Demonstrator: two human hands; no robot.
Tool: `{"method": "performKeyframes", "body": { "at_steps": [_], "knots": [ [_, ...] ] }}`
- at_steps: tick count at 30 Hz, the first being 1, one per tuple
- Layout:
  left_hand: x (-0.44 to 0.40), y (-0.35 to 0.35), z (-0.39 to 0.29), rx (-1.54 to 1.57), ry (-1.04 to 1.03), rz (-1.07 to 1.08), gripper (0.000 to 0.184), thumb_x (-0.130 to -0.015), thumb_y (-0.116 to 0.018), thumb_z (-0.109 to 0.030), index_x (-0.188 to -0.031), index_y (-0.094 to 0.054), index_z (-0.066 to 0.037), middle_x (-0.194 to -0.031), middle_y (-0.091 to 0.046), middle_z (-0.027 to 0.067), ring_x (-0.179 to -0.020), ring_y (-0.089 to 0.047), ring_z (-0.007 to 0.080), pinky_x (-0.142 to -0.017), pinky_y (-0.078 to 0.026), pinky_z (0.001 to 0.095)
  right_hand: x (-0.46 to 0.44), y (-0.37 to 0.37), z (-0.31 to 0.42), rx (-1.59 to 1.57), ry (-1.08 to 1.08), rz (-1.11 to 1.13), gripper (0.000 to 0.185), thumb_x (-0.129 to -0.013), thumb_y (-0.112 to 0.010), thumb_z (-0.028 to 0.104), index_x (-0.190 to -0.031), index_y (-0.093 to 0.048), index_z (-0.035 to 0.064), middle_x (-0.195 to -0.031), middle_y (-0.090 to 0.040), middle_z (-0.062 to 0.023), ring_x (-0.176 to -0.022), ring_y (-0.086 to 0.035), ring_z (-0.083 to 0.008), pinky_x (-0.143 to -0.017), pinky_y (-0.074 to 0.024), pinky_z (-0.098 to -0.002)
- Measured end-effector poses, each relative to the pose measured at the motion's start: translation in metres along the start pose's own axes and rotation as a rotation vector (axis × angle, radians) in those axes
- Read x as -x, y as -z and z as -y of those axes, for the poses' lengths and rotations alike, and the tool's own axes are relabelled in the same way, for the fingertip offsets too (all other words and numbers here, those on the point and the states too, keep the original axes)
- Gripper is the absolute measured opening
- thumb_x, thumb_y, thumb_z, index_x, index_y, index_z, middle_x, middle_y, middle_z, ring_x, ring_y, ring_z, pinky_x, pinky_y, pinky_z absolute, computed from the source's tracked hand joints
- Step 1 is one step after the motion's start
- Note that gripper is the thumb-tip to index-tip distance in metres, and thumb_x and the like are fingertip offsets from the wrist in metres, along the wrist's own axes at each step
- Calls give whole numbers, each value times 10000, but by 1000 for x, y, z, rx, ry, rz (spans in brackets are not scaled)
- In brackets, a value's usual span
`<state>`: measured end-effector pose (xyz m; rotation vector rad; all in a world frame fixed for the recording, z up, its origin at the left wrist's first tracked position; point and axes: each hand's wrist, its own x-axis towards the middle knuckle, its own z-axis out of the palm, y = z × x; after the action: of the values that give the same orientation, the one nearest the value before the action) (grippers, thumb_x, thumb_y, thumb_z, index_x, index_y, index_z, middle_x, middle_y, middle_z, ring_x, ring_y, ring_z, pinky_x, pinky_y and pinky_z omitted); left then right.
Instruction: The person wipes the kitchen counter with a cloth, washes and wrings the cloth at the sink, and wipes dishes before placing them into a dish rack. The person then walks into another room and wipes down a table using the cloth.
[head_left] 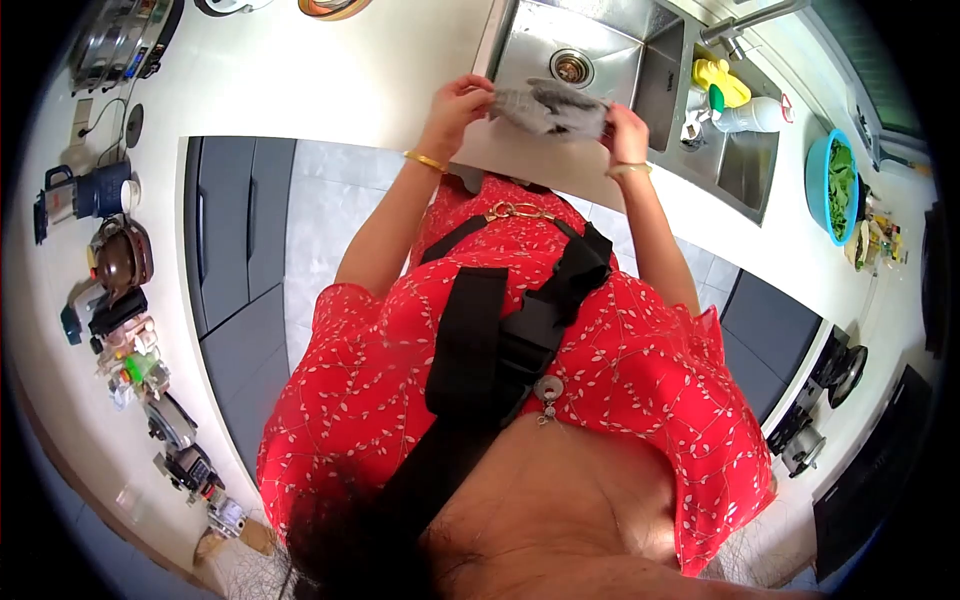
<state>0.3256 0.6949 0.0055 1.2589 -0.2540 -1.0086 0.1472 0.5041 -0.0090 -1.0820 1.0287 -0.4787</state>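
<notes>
Worktop across the upper frame; steel sink at upper centre. Over its near edge, a grey cloth, each grip, left hand and right hand, pinching one end; a slack pinch could drop it toward the drain.

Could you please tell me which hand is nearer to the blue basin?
Right: the right hand is left of the blue basin; the left hand is farther left.

The white countertop held an inset steel sink. A blue basin of leafy greens stood near it.
</notes>
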Motion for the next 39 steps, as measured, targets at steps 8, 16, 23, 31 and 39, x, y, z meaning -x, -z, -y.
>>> {"method": "performKeyframes", "body": {
  "at_steps": [8,16,23,31,39],
  "knots": [
    [10,56,34,-429,-14,-235,214,-758,-592,-194,-881,-577,-20,-745,-570,27,-677,-539,85,-584,-426,201,8,32,-46,1145,734,331,484,-656,-582,111,-1115,-437,66,-1122,-462,-175,-1054,-428,-326,-901,-342,-377],
    [56,82,53,-33,56,-489,146,-800,-547,-141,-887,-569,-26,-741,-568,31,-652,-552,103,-599,-445,203,14,-99,-74,1465,1013,856,541,-764,-484,373,-1267,-312,273,-1374,-156,-70,-1262,-95,-312,-955,-84,-570],
    [80,77,53,100,111,-792,140,-805,-533,-121,-896,-562,-18,-748,-564,34,-654,-544,102,-588,-451,198,-47,-184,-54,1360,1060,888,608,-723,-503,483,-1255,-334,241,-1368,-164,-84,-1259,-108,-309,-977,-144,-521],
    [45,60,31,189,75,-897,165,-808,-524,-118,-907,-524,14,-754,-532,29,-689,-509,101,-637,-430,206,-187,-232,-10,1333,1122,685,578,-755,-454,478,-1266,-317,245,-1365,-174,-99,-1254,-131,-314,-983,-174,-490],
    [-39,17,-2,55,66,-812,157,-819,-516,-119,-894,-520,19,-743,-527,24,-670,-487,87,-645,-417,209,-375,-207,55,1563,1024,394,600,-790,-334,541,-1309,-209,266,-1368,-185,-45,-1257,-154,-250,-998,-154,-452]
  ]
}}
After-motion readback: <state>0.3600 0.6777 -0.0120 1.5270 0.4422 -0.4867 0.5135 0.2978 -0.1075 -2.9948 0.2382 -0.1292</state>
